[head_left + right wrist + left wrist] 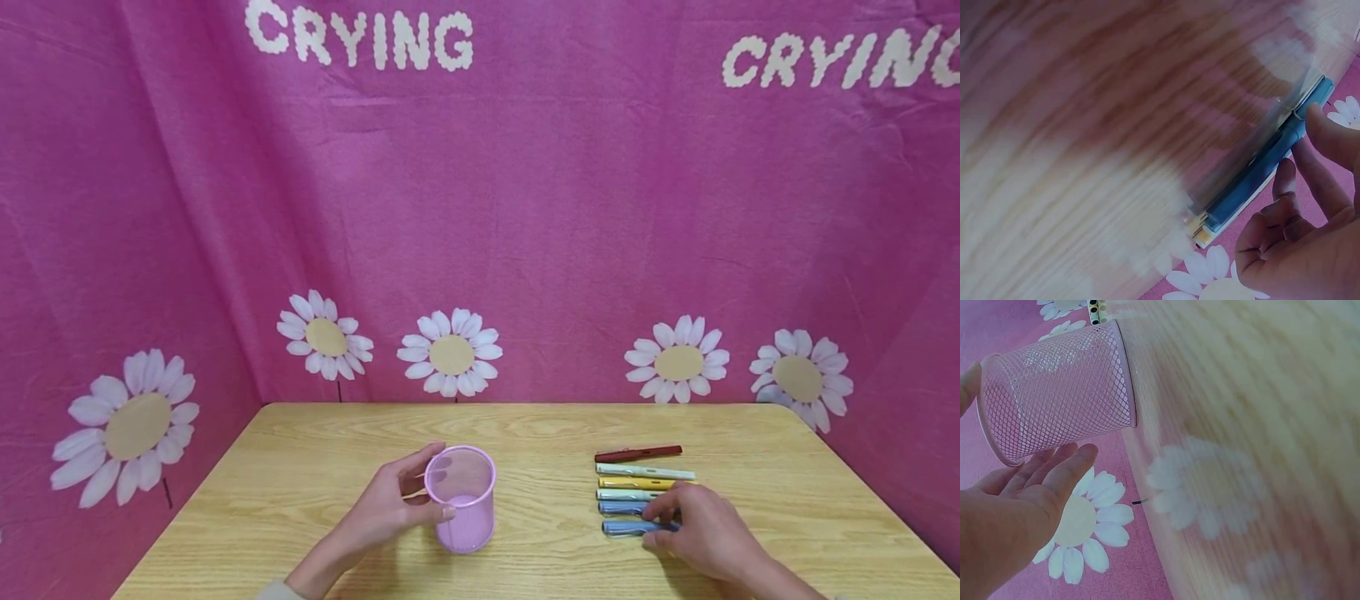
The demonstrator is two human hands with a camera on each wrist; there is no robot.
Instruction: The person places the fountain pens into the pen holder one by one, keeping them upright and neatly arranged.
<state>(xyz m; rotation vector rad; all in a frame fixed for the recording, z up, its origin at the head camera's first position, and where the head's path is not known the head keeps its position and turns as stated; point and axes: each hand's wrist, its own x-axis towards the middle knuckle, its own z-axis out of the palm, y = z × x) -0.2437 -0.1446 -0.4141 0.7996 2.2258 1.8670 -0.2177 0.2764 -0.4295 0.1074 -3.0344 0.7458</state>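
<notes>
A pink mesh pen holder (474, 531) stands upright on the table. My left hand (384, 503) holds it from the left, thumb at the near side and fingers behind, partly seen through the mesh. In the left wrist view the fingers (1063, 472) lie along the holder's side. To the right, my right hand (705, 527) pinches the nearest blue pen (621, 528) between thumb and index finger; the hand hides its right end. Beyond it lie another blue pen (618, 507), a mint pen (621, 495), a yellow pen (633, 483), a pale pen (643, 471) and a dark red pen (637, 454).
The wooden table (540, 442) has its back edge against a pink curtain (525, 208) printed with daisies and white lettering. The curtain also hangs at both sides. Bare tabletop lies between the holder and the row of pens.
</notes>
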